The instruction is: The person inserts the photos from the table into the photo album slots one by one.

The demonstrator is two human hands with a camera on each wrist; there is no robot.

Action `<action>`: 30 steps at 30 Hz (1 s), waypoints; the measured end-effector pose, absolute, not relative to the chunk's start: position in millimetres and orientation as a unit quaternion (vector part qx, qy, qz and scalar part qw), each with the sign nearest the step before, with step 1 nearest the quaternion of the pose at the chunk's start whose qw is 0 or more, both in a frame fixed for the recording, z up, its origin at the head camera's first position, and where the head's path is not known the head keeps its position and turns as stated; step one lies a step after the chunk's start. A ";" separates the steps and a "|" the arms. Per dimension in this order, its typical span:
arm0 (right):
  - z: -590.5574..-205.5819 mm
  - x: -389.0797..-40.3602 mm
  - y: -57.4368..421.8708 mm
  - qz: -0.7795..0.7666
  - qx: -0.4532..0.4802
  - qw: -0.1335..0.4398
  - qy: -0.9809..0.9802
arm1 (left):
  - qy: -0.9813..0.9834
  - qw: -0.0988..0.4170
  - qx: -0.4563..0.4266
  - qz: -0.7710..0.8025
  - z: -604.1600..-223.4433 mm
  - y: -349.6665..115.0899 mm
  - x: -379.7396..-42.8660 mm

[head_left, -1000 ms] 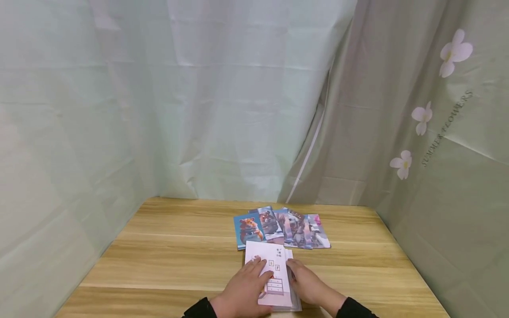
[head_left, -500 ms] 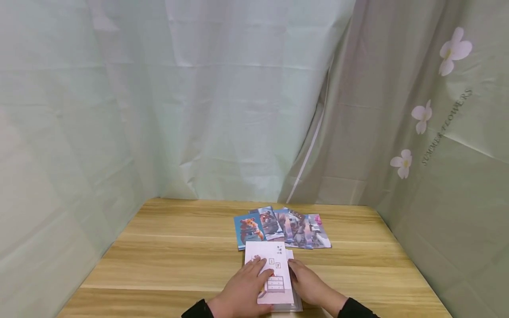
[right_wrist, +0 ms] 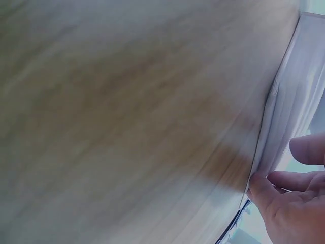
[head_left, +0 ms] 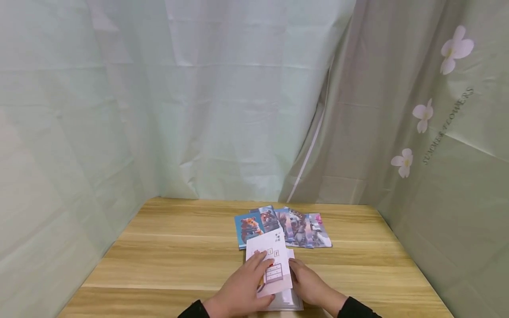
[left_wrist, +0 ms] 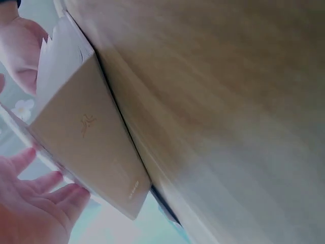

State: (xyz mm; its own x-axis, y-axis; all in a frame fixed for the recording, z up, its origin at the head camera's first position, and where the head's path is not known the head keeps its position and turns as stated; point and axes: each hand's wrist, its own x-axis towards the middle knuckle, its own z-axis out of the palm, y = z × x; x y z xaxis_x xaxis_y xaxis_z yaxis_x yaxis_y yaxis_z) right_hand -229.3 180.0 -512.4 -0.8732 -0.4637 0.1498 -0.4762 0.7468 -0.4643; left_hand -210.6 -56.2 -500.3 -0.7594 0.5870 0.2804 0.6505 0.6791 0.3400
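Note:
A thick white-covered album or book (head_left: 274, 245) lies near the front edge of the table, its cover printed with a chest of drawers. In the left wrist view its tan spine (left_wrist: 96, 137), marked with a small figure, leans over, and loose white pages fan out beside it. My left hand (head_left: 242, 287) lies across the cover with fairly straight fingers, which touch its edge in the left wrist view. My right hand (head_left: 312, 285) rests at the right edge of the clear pages (head_left: 288, 300); in the right wrist view its thumb and fingertips stand apart there.
Several picture cards or booklets (head_left: 318, 234) with animal drawings lie overlapping just behind the book, a blue one (head_left: 243, 236) at their left. The wooden table (head_left: 171, 251) is ringed by pale curtains (head_left: 230, 110) behind and at both sides.
The book's white cover has shifted up and away and tilts, now overlapping the picture cards and baring clear pages below. My left hand has moved forward with it; my right hand stays put.

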 end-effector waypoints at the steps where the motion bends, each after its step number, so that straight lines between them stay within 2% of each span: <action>1: -512.5 -229.0 180.0 0.249 0.251 0.012 -0.935 | -0.911 0.074 -0.336 -0.226 -500.1 -56.9 -210.5; 19: -514.2 -227.6 176.6 0.226 0.236 -0.009 -0.945 | -0.867 0.089 -0.302 -0.386 -479.3 -72.7 -202.8; 30: -511.0 -227.1 176.8 0.212 0.231 -0.020 -0.949 | -0.787 0.029 -0.238 -0.569 -472.1 -95.1 -194.6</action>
